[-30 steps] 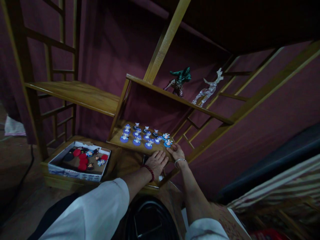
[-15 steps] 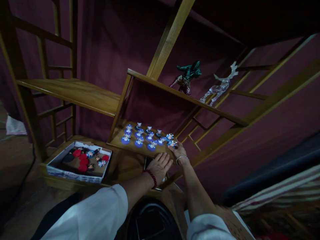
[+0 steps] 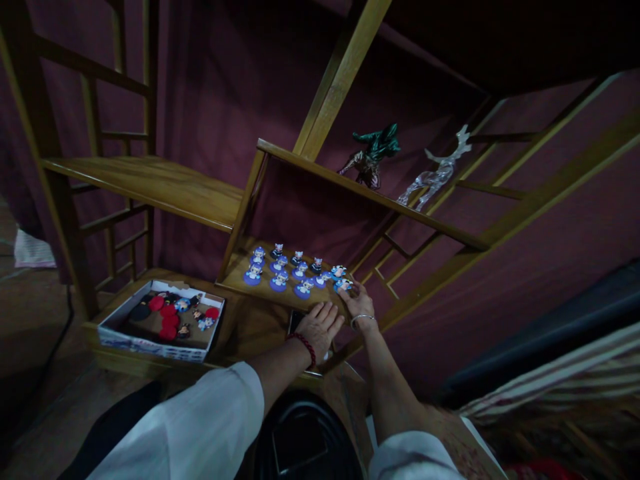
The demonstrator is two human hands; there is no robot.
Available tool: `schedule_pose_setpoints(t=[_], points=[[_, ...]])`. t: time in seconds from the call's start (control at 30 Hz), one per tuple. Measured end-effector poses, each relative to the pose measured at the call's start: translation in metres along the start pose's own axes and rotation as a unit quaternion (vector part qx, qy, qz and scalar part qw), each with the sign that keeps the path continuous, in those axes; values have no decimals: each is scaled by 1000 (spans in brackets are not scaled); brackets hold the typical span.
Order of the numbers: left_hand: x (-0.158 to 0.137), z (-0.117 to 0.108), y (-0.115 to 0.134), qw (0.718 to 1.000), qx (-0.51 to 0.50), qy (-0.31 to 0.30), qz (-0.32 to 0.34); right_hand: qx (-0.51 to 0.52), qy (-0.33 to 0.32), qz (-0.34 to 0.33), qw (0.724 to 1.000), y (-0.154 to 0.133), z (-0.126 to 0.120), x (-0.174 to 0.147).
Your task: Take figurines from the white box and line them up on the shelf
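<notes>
My right hand [image 3: 360, 305], with a silver bangle at the wrist, has its thumb and fingers closed around a small blue-and-white figurine [image 3: 343, 285] at the right end of a wooden shelf [image 3: 265, 293]. Just behind it stands a similar blue figurine [image 3: 339, 271]. My left hand [image 3: 320, 325], wearing a red bracelet, lies flat at the shelf's front edge with fingers stretched out, holding nothing. To the left, rows of figurines on purple bases [image 3: 279, 281] stand upright. Several dark-based figurines [image 3: 297, 257] form the row at the back.
A shallow cardboard box [image 3: 155, 343] with loose figurines and red discs sits on the lower shelf at left. Above, a green-and-bronze statue [image 3: 373, 153] and a clear deer figure [image 3: 433, 177] stand on the upper board [image 3: 425, 219]. A black round-topped object [image 3: 305, 440] is below my arms.
The view has shifted slightly. Both hands stay almost in the same place, my right one still at the figurine on the shelf's right end.
</notes>
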State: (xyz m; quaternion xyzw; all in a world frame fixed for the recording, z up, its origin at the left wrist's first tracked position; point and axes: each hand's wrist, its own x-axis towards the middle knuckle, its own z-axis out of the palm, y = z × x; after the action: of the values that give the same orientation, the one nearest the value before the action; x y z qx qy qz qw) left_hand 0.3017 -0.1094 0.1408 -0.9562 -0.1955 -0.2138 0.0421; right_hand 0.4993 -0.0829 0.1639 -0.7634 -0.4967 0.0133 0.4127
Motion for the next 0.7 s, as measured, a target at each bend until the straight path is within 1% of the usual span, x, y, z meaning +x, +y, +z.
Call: schedule_pose_setpoints(t=[0.03,0.07,0.13,0.2,0.3,0.53,0.7], points=[[0,-2,0,1000,-7,-7,3,-12,42,37,998,-2,-1,-5],[-1,-3,0,1000,-14,-13,6,-14,70,56,996,-4,-2,-10],[-2,-6,-1,999,-26,-17,11,8,95,58,994,-7,-5,-22],[-4,-8,-2,999,-32,-17,17,44,109,43,992,-9,-9,-36],[-7,-10,-2,998,-38,-25,35,80,113,24,990,-14,-17,-58],[-20,-23,1,997,-54,-42,23,106,122,36,986,-27,-35,-95],[-44,-33,1,996,-72,-50,6,128,106,23,986,-42,-36,-119]])
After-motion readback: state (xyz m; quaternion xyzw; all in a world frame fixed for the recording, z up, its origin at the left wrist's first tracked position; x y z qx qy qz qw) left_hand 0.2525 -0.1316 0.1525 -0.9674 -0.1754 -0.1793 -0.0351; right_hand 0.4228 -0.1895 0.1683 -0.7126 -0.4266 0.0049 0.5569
